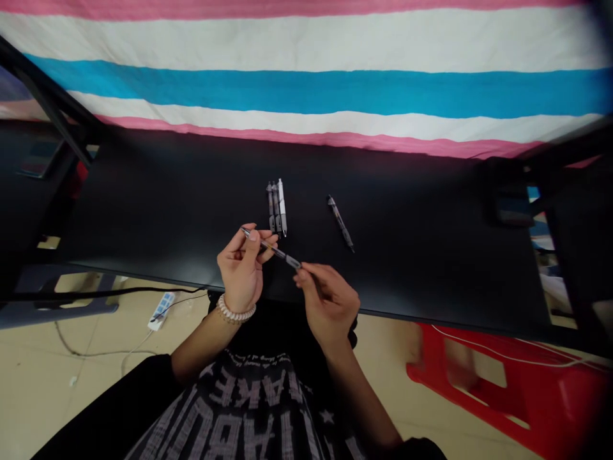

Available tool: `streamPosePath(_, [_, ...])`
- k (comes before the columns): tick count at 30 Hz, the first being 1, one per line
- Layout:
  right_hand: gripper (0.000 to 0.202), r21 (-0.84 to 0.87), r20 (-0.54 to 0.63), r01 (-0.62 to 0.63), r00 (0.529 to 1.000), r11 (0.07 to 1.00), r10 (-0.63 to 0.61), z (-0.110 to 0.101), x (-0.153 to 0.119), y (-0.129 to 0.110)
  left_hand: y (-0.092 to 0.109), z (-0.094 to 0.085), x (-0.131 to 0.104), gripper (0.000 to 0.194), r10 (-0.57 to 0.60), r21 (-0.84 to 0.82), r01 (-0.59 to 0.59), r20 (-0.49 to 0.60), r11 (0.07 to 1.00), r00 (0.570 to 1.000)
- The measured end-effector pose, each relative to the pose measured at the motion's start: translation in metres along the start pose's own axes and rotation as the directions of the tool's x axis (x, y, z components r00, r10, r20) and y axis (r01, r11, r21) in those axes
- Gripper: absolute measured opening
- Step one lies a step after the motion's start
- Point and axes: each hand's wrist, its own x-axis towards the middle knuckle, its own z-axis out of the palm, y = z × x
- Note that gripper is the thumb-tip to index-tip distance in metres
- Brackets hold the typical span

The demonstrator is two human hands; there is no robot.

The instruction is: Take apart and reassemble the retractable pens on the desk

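A slim pen with a clear barrel and a grey grip is held slantwise between my two hands, above the near part of the black table. My left hand pinches its upper left end between thumb and fingers. At the lower right end, the fingertips of my right hand are closed on the tip. Just beyond my left hand, two dark pens and a white pen lie side by side. Another dark pen rests alone to their right, tilted.
A black table spans the view, backed by a striped pink, white and blue cloth. Dark metal posts stand at both sides. Below are a red plastic stool at right and a white power strip with cables at left.
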Motion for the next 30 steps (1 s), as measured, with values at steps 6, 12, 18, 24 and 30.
streamPosePath(6, [0.018,0.016,0.014,0.002,1.000,1.000,-0.002,0.001,-0.001,-0.004,-0.001,-0.004,0.004,0.024,-0.003,0.055,0.005,-0.047,0.998,0.999])
streamPosePath(12, [0.021,-0.172,-0.020,0.285,0.956,0.943,-0.293,-0.008,-0.001,-0.003,0.002,-0.010,0.012,0.021,0.020,0.051,-0.016,-0.078,0.999,0.997])
streamPosePath(18, [0.013,-0.261,-0.017,0.279,0.956,0.924,-0.294,-0.002,0.000,0.001,-0.007,-0.005,-0.003,0.028,-0.074,0.038,0.073,0.002,0.997,0.997])
streamPosePath(24, [0.022,-0.133,0.063,0.119,0.992,0.984,-0.111,-0.002,-0.004,0.007,-0.007,-0.008,-0.001,0.029,-0.062,0.005,0.063,-0.017,0.998,0.998])
streamPosePath(30, [0.018,-0.220,0.039,0.091,0.996,0.971,-0.085,-0.007,-0.002,0.004,-0.009,-0.007,-0.002,0.026,-0.049,0.027,0.049,0.004,0.998,0.999])
